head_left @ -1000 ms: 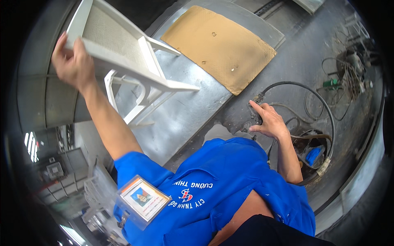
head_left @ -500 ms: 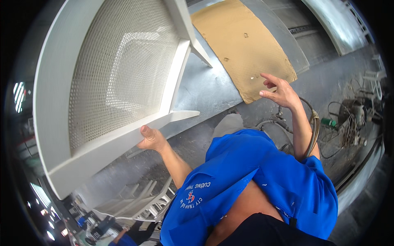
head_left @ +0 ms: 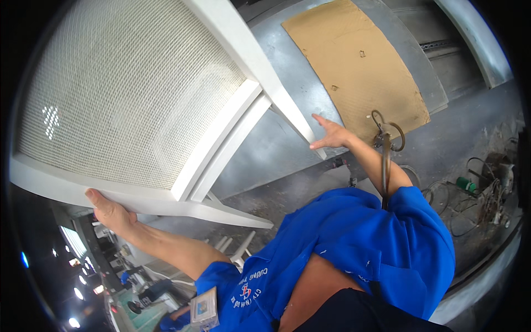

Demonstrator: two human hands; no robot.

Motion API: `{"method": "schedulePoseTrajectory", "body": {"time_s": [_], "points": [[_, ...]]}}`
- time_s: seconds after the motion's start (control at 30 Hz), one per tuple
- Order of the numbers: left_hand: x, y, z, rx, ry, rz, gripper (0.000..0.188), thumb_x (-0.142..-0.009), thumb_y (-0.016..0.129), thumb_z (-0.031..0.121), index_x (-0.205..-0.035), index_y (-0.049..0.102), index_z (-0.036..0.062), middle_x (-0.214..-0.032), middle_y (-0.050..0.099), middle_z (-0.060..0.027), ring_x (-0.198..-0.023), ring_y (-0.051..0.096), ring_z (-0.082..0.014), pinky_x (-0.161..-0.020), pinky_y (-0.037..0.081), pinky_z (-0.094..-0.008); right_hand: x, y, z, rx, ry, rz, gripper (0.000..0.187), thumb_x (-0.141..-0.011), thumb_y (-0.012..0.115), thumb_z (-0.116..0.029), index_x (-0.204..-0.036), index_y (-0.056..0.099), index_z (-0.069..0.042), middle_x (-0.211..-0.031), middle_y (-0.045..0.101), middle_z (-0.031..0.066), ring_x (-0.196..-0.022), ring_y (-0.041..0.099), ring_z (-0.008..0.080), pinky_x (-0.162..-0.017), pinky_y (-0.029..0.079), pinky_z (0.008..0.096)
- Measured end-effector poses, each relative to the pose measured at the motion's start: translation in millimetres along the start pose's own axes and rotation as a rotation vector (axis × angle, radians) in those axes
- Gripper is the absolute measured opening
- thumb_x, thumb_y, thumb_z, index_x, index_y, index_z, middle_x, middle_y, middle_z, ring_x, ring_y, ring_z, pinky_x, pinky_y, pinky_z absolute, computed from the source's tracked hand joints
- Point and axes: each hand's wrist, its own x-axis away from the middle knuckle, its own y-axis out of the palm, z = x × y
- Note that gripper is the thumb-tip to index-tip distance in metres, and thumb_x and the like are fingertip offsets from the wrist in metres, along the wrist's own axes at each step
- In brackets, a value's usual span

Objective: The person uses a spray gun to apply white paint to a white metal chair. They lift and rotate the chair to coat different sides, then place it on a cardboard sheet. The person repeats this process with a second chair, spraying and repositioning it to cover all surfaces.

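A white chair (head_left: 257, 94) with a woven mesh panel (head_left: 127, 94) fills the upper left, tilted, its legs pointing right. My left hand (head_left: 113, 214) grips the lower edge of its frame, thumb on the near side and the other fingers partly hidden. Beside the tip of the far leg (head_left: 298, 124) is my right hand (head_left: 333, 135), fingers spread and holding nothing; whether it touches the leg I cannot tell. A hose (head_left: 386, 166) passes by my right forearm, with a metal fitting near its upper end.
A brown cardboard sheet (head_left: 359, 66) lies on a grey metal surface (head_left: 260, 160) beyond the chair. Coiled hoses and machinery (head_left: 492, 188) stand on the floor at right. Below the chair are more white slatted pieces (head_left: 243, 249) and a person in dark clothing (head_left: 157, 290).
The chair has turned and come nearer, its legs reaching farther right. My left hand has shifted left and down with it; my right hand has moved left from the cardboard to the leg.
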Motion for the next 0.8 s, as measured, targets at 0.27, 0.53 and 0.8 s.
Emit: {"method": "schedulePoseTrajectory", "body": {"time_s": [0.27,0.53,0.8], "points": [[-17.1,2.3,-5.2,0.001,0.092,-0.06,0.098,-0.089,0.065,0.073,-0.129,0.056,-0.0163,-0.118,0.066,-0.0176,-0.102,0.065,-0.0246,-0.084,0.054,-0.0333,-47.9,30.6,-29.3,-0.047,-0.051,0.066,0.065,-0.072,0.084,-0.029,-0.126,0.064,0.001,-0.114,0.071,0.0249,-0.107,0.069,0.0363,-0.095,0.054,0.0415],[-36.1,18.8,25.8,0.006,0.159,-0.088,0.073,-0.103,0.06,0.051,-0.131,0.057,-0.0168,-0.123,0.068,-0.0191,-0.106,0.065,-0.0235,-0.092,0.051,-0.0322,13.9,-37.6,-30.8,-0.061,-0.109,0.203,0.052,-0.072,0.075,-0.018,-0.118,0.063,0.003,-0.104,0.072,0.0237,-0.096,0.069,0.0351,-0.087,0.055,0.0416],[-48.7,61.3,80.3,0.068,0.089,-0.092,0.058,-0.107,0.058,0.034,-0.144,0.051,-0.0102,-0.145,0.058,-0.0169,-0.125,0.057,-0.0255,-0.108,0.043,-0.0317,146.4,-154.5,-44.2,0.161,0.023,0.165,0.05,-0.076,0.074,-0.031,-0.104,0.069,0.01,-0.085,0.071,0.0264,-0.078,0.07,0.0363,-0.075,0.057,0.0445]]}}
